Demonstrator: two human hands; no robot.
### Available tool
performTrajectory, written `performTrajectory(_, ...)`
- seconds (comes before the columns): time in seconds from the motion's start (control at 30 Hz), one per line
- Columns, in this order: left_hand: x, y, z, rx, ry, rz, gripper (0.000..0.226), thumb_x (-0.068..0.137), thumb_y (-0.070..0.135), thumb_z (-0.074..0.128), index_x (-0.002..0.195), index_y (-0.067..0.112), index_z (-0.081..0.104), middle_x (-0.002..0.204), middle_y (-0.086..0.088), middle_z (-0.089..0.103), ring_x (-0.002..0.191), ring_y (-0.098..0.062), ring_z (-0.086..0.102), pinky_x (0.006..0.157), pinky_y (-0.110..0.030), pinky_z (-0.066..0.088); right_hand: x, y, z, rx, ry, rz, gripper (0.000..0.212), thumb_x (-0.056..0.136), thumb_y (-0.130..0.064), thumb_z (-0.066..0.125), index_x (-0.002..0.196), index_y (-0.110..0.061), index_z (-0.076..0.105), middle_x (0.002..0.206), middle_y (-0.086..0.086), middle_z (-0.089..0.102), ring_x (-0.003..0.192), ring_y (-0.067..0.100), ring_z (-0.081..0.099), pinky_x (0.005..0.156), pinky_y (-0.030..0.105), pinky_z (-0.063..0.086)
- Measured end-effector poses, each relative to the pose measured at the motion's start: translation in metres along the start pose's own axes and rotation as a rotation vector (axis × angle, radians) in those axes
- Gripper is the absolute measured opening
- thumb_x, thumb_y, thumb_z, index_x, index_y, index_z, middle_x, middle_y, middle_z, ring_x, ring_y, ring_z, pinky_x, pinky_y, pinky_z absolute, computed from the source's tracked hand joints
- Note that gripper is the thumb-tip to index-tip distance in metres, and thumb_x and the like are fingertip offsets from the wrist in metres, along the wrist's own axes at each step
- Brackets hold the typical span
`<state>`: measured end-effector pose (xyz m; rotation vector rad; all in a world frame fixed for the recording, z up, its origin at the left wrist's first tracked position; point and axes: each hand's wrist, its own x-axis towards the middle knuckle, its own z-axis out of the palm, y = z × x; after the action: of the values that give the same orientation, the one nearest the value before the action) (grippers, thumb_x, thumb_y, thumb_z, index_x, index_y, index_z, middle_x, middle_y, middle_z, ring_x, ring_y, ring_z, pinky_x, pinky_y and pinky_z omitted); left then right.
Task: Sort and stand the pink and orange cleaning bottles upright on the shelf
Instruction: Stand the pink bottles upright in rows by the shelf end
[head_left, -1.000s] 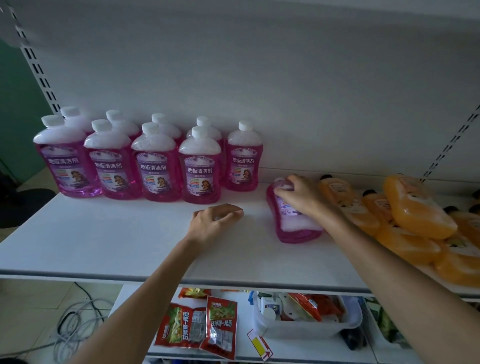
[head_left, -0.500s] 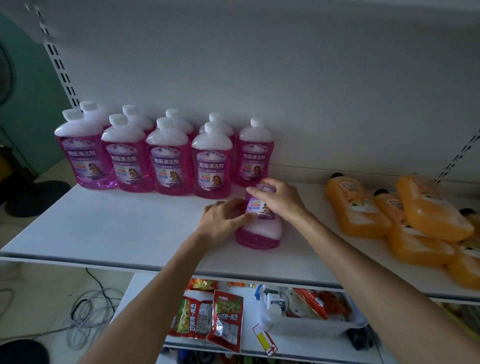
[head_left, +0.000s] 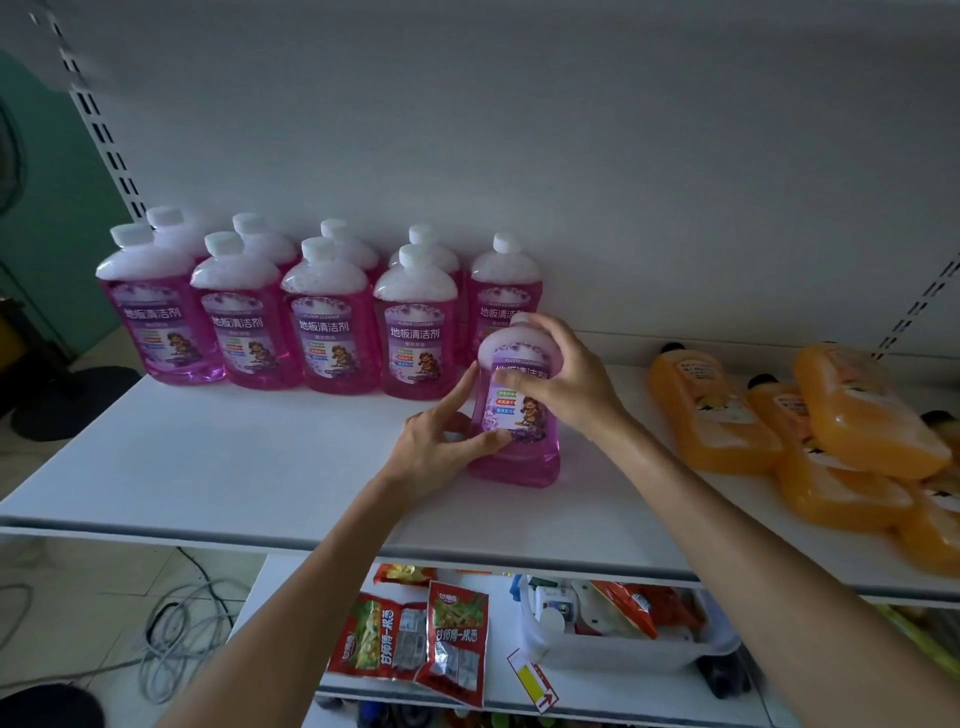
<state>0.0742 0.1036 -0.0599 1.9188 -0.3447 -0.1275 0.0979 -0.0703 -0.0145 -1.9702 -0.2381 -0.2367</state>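
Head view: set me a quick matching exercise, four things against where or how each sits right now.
Things:
1 nearest pink bottle
2 orange bottles
3 snack packets
4 cables

States:
A on the floor, lower left
B lying flat, right end of the shelf
C upright, gripped by left hand and right hand
D on the lower shelf

Pairs: 1-C, 2-B, 3-D, 4-A

White shelf, upright pink bottles, toppled orange bottles
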Motion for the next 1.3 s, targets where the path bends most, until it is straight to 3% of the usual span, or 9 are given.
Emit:
performTrajectory(0.13,0.000,0.000,-0.001,-0.030,0.005,0.038,0.087,0.061,0.064,0.067,0.135,0.055,0.024,0.091,0.003,0.072,0.091,-0.010,0.066,0.090,-0.040,0.051,-0.001,0.004,-0.020,0.251,-0.165,0.025,0.059,0.061,-0.015,0.080,0.112,-0.027,0.053,0.126,-0.008,0.054,0.110,0.010,0.057,0.089,0.027,0.052)
performTrajectory(0.27,-0.003,-0.001,0.000,-0.033,0.026,0.112,0.084,0.067,0.054,0.070,0.137,0.047,0.025,0.090,0.004,0.071,0.091,-0.009,0.065,0.090,-0.045,0.051,-0.002,0.004,-0.029,0.372,-0.288,0.085,0.064,0.060,-0.013,0.077,0.118,-0.029,0.054,0.125,-0.009,0.054,0.113,0.018,0.056,0.087,0.036,0.054)
performTrajectory(0.4,-0.003,-0.004,0.000,0.056,0.110,0.197,0.089,0.066,0.057,0.071,0.142,0.041,0.026,0.097,0.012,0.071,0.095,0.002,0.063,0.102,-0.047,0.041,-0.001,-0.008,-0.029,0.245,-0.275,0.004,0.067,0.066,0.001,0.077,0.119,-0.026,0.047,0.126,-0.011,0.050,0.104,0.004,0.058,0.084,0.024,0.053)
performTrajectory(0.53,-0.001,-0.003,0.002,0.141,0.203,0.250,0.094,0.072,0.029,0.077,0.138,0.041,0.012,0.103,0.004,0.068,0.086,0.010,0.059,0.081,-0.004,0.044,0.003,-0.020,-0.027,-0.008,-0.225,-0.141,0.072,0.066,-0.001,0.080,0.116,-0.034,0.041,0.114,-0.017,0.051,0.097,0.002,0.057,0.086,0.023,0.051)
performTrajectory(0.67,0.003,-0.012,0.001,0.092,0.218,0.248,0.093,0.075,0.019,0.075,0.134,0.047,0.008,0.101,0.002,0.065,0.089,-0.004,0.062,0.074,-0.021,0.055,0.003,-0.021,-0.020,-0.163,-0.173,-0.248,0.072,0.067,-0.008,0.082,0.122,-0.028,0.041,0.123,-0.026,0.041,0.112,0.006,0.049,0.094,0.021,0.044)
performTrajectory(0.83,0.006,-0.016,0.002,0.150,0.243,0.292,0.077,0.077,0.015,0.072,0.132,0.032,0.021,0.099,0.015,0.055,0.080,0.012,0.057,0.066,-0.007,0.049,0.005,-0.016,-0.018,-0.309,-0.096,-0.345,0.076,0.066,-0.011,0.083,0.130,-0.012,0.043,0.131,0.001,0.043,0.115,0.011,0.045,0.096,0.022,0.039)
performTrajectory(0.97,0.007,-0.021,0.001,0.145,0.304,0.241,0.077,0.076,0.012,0.074,0.135,0.030,0.028,0.108,0.008,0.058,0.088,-0.007,0.062,0.072,-0.022,0.056,0.011,-0.012,-0.008,-0.310,-0.047,-0.391,0.073,0.067,-0.007,0.081,0.130,-0.009,0.043,0.134,0.004,0.045,0.116,0.014,0.046,0.098,0.021,0.037)
performTrajectory(1.1,0.009,-0.028,0.000,0.197,0.311,0.256,0.084,0.071,0.005,0.077,0.141,0.011,0.030,0.114,-0.004,0.059,0.089,-0.011,0.061,0.071,-0.010,0.051,0.018,-0.008,0.003,-0.355,-0.017,-0.421,0.072,0.068,-0.005,0.077,0.130,-0.012,0.042,0.133,0.000,0.044,0.117,0.024,0.047,0.096,0.016,0.030)
performTrajectory(1.3,0.005,-0.024,0.001,0.306,0.289,0.213,0.096,0.063,0.038,0.072,0.145,0.016,0.026,0.124,-0.010,0.055,0.082,-0.024,0.064,0.074,-0.039,0.056,0.017,-0.002,0.013,-0.399,0.053,-0.474,0.070,0.069,0.003,0.072,0.131,-0.004,0.040,0.139,0.010,0.040,0.119,0.020,0.040,0.098,0.001,0.019)
